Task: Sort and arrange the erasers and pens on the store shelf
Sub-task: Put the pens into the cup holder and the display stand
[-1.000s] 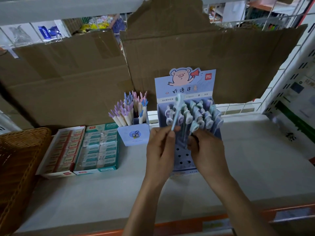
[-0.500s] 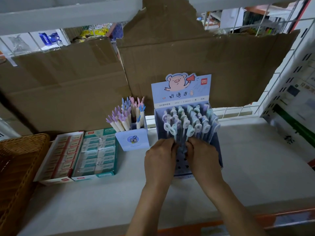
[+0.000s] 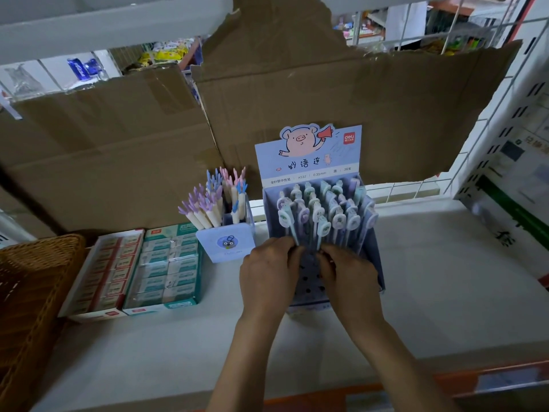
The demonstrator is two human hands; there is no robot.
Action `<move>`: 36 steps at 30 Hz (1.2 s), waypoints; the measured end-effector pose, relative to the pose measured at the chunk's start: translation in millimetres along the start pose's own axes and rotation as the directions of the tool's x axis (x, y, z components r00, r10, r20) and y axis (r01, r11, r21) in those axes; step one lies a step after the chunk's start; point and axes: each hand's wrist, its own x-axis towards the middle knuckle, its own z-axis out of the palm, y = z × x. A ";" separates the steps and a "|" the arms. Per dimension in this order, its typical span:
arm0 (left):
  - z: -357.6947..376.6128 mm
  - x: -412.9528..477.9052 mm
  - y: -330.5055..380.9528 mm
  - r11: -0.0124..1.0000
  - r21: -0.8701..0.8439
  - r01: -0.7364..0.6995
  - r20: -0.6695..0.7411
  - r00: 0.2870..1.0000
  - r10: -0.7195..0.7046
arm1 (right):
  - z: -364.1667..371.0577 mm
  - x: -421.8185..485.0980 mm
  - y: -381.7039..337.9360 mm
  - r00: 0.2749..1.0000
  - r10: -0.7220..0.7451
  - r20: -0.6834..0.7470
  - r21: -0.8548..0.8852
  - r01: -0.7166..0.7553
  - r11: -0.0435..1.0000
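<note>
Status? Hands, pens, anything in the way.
Left hand and right hand both pinch front-row pens in the pig display box. Pens upright in slots. Pen cup close beside left hand, eraser boxes farther left.

On the pen display box (image 3: 341, 157) header: "deli", "妙语连", "A532", "0.35mm", "36支".

Lavender pen box (image 3: 370, 263) with pink pig (image 3: 300, 141); red eraser box (image 3: 104, 272); teal eraser box (image 3: 166, 266).

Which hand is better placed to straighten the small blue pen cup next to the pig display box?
Probably left: the left hand, gripping pens in the display box like the right hand, sits beside the pen cup.
</note>
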 end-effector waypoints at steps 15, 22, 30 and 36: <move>11.2 -6.1 25.2 0.896 0.425 0.125 0.173 0.961 -0.216 | 13.3 2.4 -0.6 0.998 0.069 0.010 -0.046 -0.068 0.997; 7.6 -6.5 33.9 0.889 0.429 0.160 0.113 0.967 -0.228 | 10.8 -2.4 5.3 0.999 0.049 0.017 0.015 -0.049 0.999; 17.2 -10.9 26.9 0.901 0.428 0.065 0.176 0.972 -0.154 | 11.7 -2.5 2.6 0.998 0.061 -0.002 0.007 -0.061 0.998; 25.2 8.1 17.4 0.907 0.419 0.037 0.143 0.984 -0.106 | 20.1 14.6 12.0 0.991 0.114 0.075 0.076 -0.120 0.990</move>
